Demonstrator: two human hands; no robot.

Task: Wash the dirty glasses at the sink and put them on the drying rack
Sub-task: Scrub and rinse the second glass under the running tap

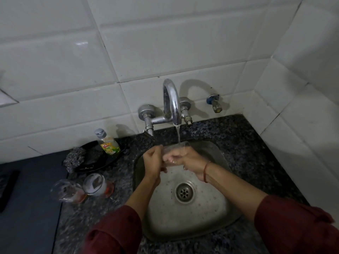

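Clear glass (pixel 177 148) sits under the running tap (pixel 171 99), gripped between the curled fingers of your left hand (pixel 153 159) and right hand (pixel 187 160). Turn it slowly; wet glass likely slips.

Sleeves (pixel 293 224): maroon. Countertop (pixel 238 131) around left hand (pixel 153 159) and right hand (pixel 185 158): black granite, grey-speckled. Wall tiles (pixel 165 43) beyond them: white. Bottle (pixel 108 143) left of the left hand: yellow-green label, silver cap. Right wrist band (pixel 206 171): red. Glass (pixel 180 146) between the hands: clear.
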